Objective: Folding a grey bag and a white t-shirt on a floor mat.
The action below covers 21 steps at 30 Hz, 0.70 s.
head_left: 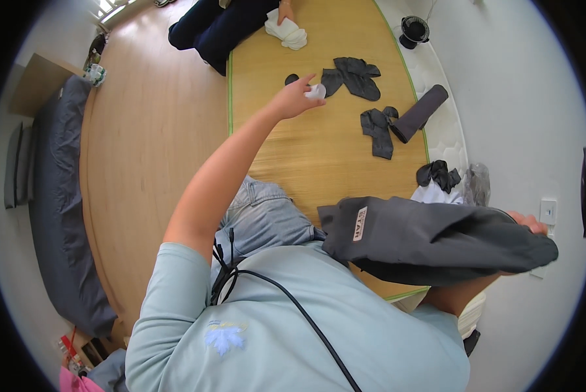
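Observation:
My left hand [294,99] reaches out over the yellow mat [273,150], index finger and thumb spread. A small white rounded thing [316,91] sits between them, apparently held; its kind I cannot make out. Just beyond lie a small black oval thing [292,79] and dark grey socks [357,77]. My right hand [527,222] is closed on the far right end of a large dark grey cloth item [430,238] with a pale label patch. It hangs over my right forearm, and whether it is a garment or a bag I cannot tell.
Another dark sock pair [376,130] lies beside a rolled dark cloth [421,114]. Near the wall are a black fan [414,31], a black bundle [438,175] and a clear plastic bag [477,184]. Another person's hand [285,12] touches white cloths [286,32]. Black cables [273,281] cross my chest.

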Available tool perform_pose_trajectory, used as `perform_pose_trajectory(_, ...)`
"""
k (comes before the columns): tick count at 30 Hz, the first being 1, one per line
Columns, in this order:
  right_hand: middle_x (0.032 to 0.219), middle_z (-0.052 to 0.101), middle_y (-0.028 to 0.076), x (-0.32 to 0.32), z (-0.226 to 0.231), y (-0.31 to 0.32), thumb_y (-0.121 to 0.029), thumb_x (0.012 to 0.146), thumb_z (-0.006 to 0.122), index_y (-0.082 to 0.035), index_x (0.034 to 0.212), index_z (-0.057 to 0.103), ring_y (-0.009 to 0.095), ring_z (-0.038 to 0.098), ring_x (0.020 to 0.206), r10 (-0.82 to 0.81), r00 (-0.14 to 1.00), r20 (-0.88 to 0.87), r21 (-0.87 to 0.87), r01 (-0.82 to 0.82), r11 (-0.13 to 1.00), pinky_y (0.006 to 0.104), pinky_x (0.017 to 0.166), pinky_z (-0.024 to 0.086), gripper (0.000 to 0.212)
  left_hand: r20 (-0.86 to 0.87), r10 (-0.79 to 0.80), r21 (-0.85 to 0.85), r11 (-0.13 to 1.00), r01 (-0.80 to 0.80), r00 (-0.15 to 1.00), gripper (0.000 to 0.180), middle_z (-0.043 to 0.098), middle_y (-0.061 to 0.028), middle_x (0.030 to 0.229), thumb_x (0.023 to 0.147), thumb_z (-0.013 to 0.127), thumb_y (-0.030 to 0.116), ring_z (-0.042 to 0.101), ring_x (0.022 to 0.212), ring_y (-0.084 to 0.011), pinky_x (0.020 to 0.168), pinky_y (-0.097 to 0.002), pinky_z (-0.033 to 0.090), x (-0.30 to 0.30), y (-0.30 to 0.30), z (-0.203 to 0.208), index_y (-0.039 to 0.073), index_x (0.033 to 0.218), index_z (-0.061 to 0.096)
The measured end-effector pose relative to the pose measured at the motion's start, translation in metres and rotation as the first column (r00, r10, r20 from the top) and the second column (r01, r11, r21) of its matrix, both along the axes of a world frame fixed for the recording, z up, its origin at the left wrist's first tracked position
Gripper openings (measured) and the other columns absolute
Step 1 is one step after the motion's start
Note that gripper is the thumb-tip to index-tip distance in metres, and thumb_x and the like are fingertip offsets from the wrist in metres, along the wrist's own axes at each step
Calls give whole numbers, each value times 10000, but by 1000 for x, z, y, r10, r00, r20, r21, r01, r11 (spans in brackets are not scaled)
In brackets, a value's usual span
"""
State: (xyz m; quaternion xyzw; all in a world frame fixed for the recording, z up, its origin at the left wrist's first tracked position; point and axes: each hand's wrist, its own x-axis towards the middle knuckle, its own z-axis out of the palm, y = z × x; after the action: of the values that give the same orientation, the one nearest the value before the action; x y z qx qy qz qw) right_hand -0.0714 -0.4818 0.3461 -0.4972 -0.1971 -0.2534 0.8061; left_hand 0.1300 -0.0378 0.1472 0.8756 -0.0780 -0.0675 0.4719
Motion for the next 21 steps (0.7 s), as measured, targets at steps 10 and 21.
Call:
perform_pose_trajectory(10,883,624,24,72,-26,196,-117,895,623,28,985,610,86,551,822,-33,961,-275,-565,-134,814,211,764,438,171,143,-348,-619,699,358,927,1279,284,-172,1481,588,822,531,311,1361,-297,1089,-419,282,-166,-14,75,104,1496,29)
perform_pose_trajectory(21,804,619,49,145,86,272,-368,876,618,9,952,644,107,534,767,-237,961,141,-687,267,676,250,749,428,386,-92,224,-179,955,-237,970,337,664,-172,803,728,643,70,650,727,-247,663,-367,506,-161,32,21,44,1064,637)
